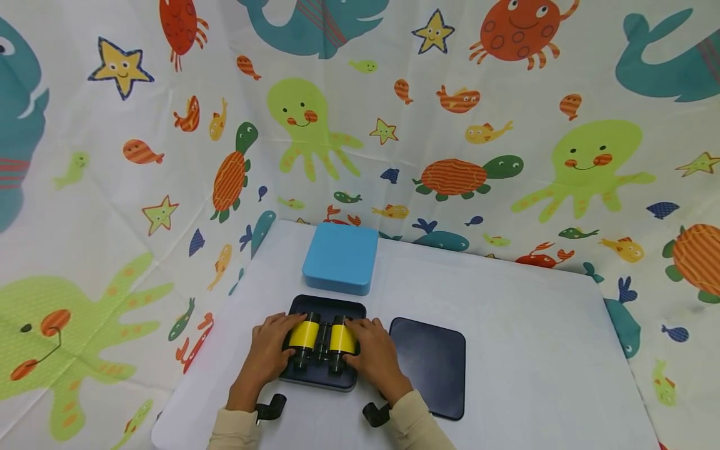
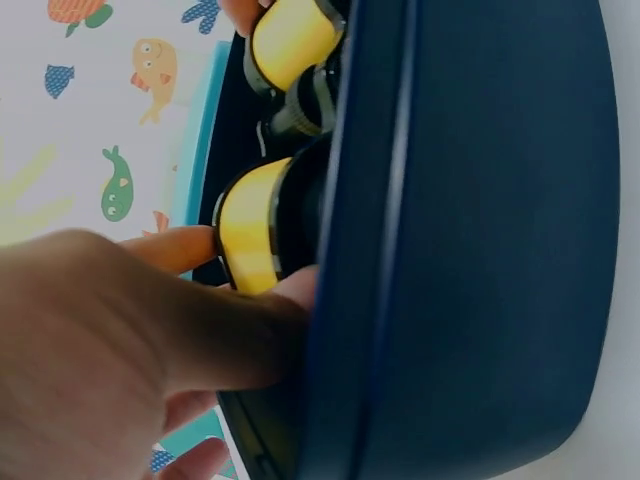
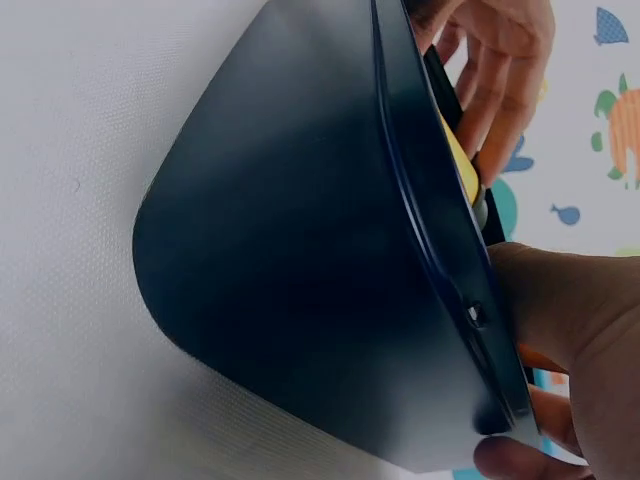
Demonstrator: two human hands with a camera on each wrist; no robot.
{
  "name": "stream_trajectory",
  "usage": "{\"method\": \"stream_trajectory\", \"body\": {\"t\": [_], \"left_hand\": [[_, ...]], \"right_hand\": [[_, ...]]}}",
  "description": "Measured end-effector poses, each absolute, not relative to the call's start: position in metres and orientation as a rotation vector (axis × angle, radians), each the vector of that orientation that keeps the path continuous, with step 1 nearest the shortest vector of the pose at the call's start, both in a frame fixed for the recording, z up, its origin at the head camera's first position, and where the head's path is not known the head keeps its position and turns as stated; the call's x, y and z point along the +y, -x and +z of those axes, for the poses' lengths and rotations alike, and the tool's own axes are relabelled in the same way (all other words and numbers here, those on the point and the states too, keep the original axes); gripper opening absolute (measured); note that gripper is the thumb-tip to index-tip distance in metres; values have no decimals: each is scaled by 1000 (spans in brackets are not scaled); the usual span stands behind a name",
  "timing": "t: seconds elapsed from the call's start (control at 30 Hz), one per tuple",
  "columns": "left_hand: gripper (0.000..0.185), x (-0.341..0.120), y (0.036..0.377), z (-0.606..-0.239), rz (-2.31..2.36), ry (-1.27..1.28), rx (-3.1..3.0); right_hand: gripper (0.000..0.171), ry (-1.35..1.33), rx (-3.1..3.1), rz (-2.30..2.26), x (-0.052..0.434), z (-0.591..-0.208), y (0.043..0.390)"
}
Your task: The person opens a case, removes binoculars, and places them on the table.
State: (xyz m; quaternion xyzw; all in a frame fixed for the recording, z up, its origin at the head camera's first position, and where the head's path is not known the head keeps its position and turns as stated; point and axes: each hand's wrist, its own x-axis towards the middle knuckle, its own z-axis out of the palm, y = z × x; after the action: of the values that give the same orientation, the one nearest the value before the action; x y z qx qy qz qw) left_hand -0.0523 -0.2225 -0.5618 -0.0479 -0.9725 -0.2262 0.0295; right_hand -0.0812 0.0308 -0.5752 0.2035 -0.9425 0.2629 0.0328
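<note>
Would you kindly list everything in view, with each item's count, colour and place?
Table: one, white, beneath the objects
Patterned cloth: at least one, white with colourful sea animals, around the table
Tray: one, dark blue, on the table, left of centre
Binoculars: one pair, yellow and black, in the tray
Flat panel: one, dark blue, right of the tray
Box: one, light blue, beyond the tray
Wrist cameras: two, black, at the wrists
Sleeves: two, beige, on the forearms
Left hand, right hand: one each, bare, holding the binoculars
</note>
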Motion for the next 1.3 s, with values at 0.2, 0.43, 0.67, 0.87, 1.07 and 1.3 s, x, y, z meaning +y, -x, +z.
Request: {"method": "stream_trajectory", "body": {"t": [0.2, 0.43, 0.67, 0.87, 1.07, 1.3], "left_hand": [[81, -222, 56, -563, -647, 190, -2948], [79, -222, 55, -552, -661, 194, -2936], [81, -219, 53, -532, -645, 215, -2921], [84, -212, 52, -518, -626, 266, -2890], [83, -196, 53, -505, -649, 322, -2915], [82, -174, 57, -502, -722, 424, -2936]], "right_hand": [[75, -602, -2895, 853, 30, -576, 82], [73, -556, -2892, 939, 31, -572, 82], [74, -569, -2872, 1004, 38, -555, 80], [73, -558, -2847, 1094, 50, -546, 77], [73, -550, -2775, 1160, 72, -544, 75], [73, -491, -2777, 1268, 104, -542, 73]]}}
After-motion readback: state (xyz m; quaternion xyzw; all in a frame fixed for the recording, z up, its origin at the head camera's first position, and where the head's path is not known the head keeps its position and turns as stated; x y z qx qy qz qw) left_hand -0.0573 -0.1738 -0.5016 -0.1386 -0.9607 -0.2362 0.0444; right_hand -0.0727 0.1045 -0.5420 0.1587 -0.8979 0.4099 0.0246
